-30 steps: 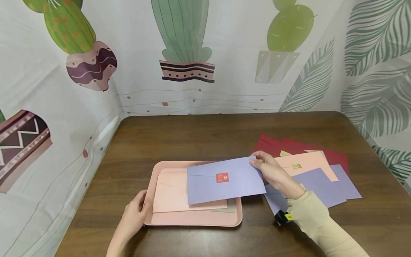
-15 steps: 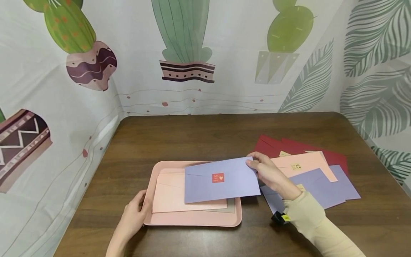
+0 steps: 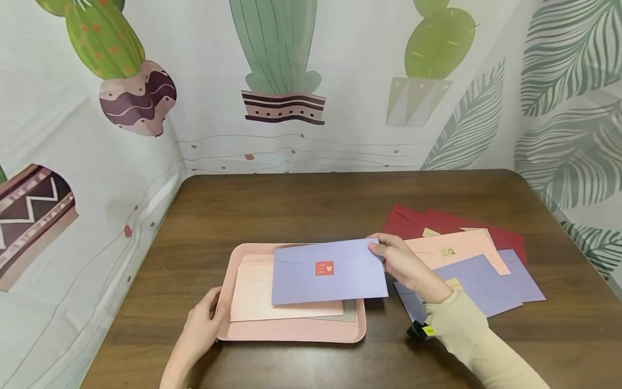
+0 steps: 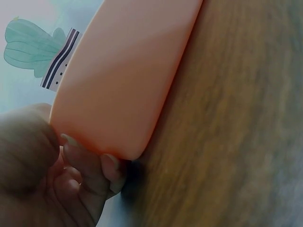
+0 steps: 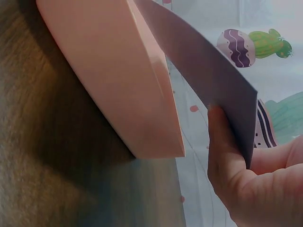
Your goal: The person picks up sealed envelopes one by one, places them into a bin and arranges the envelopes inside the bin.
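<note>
Apparently the step in hand is laying a flat lavender paper envelope with a red sticker into a shallow pink tray with rounded corners. Right hand pinches the envelope near its far right corner, thumb on top, fingers nearly closed together. Left hand grips the tray's left edge by the near left corner, fingers curled. Envelope over the tray's far right part, right end overhanging the right edge, clear of the rim. Long axis left to right, angled slightly away rightward; sticker up. Pale pink paper envelope partly beneath; contact: cannot tell. Next move likely calls for shifting left inside the rim, lowering, releasing.
</note>
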`<state>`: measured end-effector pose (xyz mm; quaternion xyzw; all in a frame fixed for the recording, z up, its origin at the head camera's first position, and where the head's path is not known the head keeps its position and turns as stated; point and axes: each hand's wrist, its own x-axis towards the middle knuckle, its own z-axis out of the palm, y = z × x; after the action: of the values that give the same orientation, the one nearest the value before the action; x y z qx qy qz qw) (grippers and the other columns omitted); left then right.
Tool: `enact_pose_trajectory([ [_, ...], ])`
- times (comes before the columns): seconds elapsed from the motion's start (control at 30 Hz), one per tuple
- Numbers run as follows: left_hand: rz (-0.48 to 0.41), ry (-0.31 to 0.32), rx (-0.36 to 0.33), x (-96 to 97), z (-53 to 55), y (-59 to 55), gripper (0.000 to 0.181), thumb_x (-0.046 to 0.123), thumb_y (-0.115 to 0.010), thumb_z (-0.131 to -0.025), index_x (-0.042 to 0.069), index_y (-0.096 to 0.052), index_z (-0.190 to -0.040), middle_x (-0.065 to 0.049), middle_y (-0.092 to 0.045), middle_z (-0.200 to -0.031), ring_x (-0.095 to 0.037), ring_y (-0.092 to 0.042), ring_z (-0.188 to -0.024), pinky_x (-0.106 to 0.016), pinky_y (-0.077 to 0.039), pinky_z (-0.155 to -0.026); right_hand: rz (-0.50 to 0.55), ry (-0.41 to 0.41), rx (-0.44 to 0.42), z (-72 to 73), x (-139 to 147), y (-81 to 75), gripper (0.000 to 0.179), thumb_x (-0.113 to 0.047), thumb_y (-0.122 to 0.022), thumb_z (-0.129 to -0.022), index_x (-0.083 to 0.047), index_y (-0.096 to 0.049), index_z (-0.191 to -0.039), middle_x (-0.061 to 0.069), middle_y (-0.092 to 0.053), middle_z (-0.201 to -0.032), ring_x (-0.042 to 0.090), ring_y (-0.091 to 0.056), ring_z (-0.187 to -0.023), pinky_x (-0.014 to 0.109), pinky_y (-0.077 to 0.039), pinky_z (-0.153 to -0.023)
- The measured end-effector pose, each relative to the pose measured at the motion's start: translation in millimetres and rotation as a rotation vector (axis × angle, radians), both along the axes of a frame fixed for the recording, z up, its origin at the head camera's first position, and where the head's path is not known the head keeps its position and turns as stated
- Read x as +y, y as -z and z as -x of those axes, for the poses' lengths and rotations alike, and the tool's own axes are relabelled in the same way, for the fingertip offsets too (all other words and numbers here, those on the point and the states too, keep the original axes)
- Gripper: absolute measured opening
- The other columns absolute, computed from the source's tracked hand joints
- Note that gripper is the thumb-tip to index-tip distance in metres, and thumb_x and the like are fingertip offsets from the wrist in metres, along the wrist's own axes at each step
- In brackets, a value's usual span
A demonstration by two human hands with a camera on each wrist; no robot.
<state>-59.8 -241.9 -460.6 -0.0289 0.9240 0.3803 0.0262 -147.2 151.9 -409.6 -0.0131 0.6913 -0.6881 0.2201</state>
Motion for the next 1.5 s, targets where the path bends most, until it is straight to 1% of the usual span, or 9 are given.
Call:
enact_pose_trajectory([
  [0.23,-0.014,-0.001,-0.016,1.2,0.5,-1.9,0.034,0.020,-0.046,-0.102,0.003,-0.052,-0.131,-0.026,-0.058,-0.129,-0.038,-0.060,-0.115,-0.048,-0.051,-0.091,0.037,-0.029,-0.006,0.3,-4.4,1.8,0.031,-0.007,-0.034,-0.104,0.015,-0.040,-0.124,-0.001,-0.062,-0.094,0.006,-0.063,-0.080,0.024,-0.053,-0.069],
  [0.67,-0.016,-0.005,-0.016,1.4,2.6,-4.4,0.034,0.019,-0.047,-0.101,0.003,-0.052,-0.130,-0.024,-0.061,-0.125,-0.029,-0.067,-0.101,-0.031,-0.053,-0.076,0.099,-0.058,-0.019,-1.2,-13.5,-0.3,0.030,-0.008,-0.033,-0.103,0.015,-0.041,-0.122,-0.001,-0.062,-0.092,0.006,-0.061,-0.077,0.022,-0.051,-0.069],
  [0.77,-0.016,-0.007,-0.020,1.0,2.7,-3.9,0.034,0.019,-0.047,-0.101,0.003,-0.052,-0.130,-0.024,-0.061,-0.126,-0.029,-0.066,-0.102,-0.032,-0.054,-0.077,0.156,-0.096,-0.001,-1.7,-14.2,2.0,0.027,-0.009,-0.034,-0.103,0.011,-0.046,-0.118,-0.001,-0.064,-0.093,0.007,-0.063,-0.078,0.022,-0.052,-0.070],
  [0.87,-0.012,-0.006,-0.018,0.8,1.5,-3.6,0.034,0.019,-0.047,-0.101,0.003,-0.052,-0.131,-0.024,-0.061,-0.126,-0.032,-0.065,-0.105,-0.038,-0.054,-0.082,0.178,-0.121,0.003,-2.9,-16.5,3.5,0.027,-0.011,-0.036,-0.103,0.009,-0.047,-0.117,-0.002,-0.065,-0.094,0.007,-0.065,-0.080,0.023,-0.053,-0.072],
  [1.0,-0.012,-0.005,-0.011,0.7,-0.3,-3.7,0.034,0.019,-0.048,-0.101,0.002,-0.052,-0.131,-0.025,-0.060,-0.127,-0.035,-0.064,-0.108,-0.043,-0.053,-0.086,0.132,-0.105,-0.029,-4.2,-22.6,3.6,0.031,-0.008,-0.032,-0.104,0.014,-0.042,-0.123,-0.001,-0.064,-0.095,0.007,-0.065,-0.082,0.023,-0.054,-0.075],
  [1.1,-0.003,-0.006,0.001,0.4,-0.9,-3.1,0.034,0.018,-0.048,-0.101,0.002,-0.053,-0.130,-0.024,-0.061,-0.126,-0.033,-0.064,-0.108,-0.042,-0.053,-0.086,0.099,-0.110,-0.038,-4.8,-26.7,4.7,0.033,-0.005,-0.029,-0.104,0.017,-0.037,-0.127,0.004,-0.064,-0.099,0.007,-0.065,-0.084,0.023,-0.054,-0.076],
  [1.23,0.011,-0.011,0.016,-0.5,-1.1,-1.3,0.032,0.018,-0.050,-0.100,0.004,-0.055,-0.129,-0.021,-0.063,-0.124,-0.029,-0.065,-0.106,-0.038,-0.053,-0.083,0.088,-0.139,-0.018,-5.4,-32.4,8.1,0.034,-0.003,-0.026,-0.103,0.017,-0.033,-0.131,0.013,-0.060,-0.110,0.008,-0.064,-0.089,0.024,-0.053,-0.079],
  [1.37,0.008,-0.014,0.022,-0.9,-1.0,0.0,0.031,0.017,-0.050,-0.100,0.004,-0.055,-0.128,-0.021,-0.064,-0.122,-0.028,-0.065,-0.103,-0.035,-0.053,-0.080,0.086,-0.135,-0.003,-5.4,-39.0,12.0,0.034,-0.001,-0.025,-0.103,0.016,-0.032,-0.132,0.023,-0.056,-0.119,0.008,-0.063,-0.091,0.024,-0.053,-0.079],
  [1.5,0.000,-0.015,0.031,-0.6,-0.9,0.5,0.030,0.016,-0.050,-0.100,0.004,-0.056,-0.127,-0.021,-0.065,-0.120,-0.028,-0.065,-0.103,-0.033,-0.054,-0.079,0.077,-0.125,-0.012,-5.1,-46.2,14.1,0.033,-0.001,-0.024,-0.103,0.014,-0.032,-0.131,0.026,-0.053,-0.123,0.008,-0.062,-0.092,0.023,-0.052,-0.078],
])
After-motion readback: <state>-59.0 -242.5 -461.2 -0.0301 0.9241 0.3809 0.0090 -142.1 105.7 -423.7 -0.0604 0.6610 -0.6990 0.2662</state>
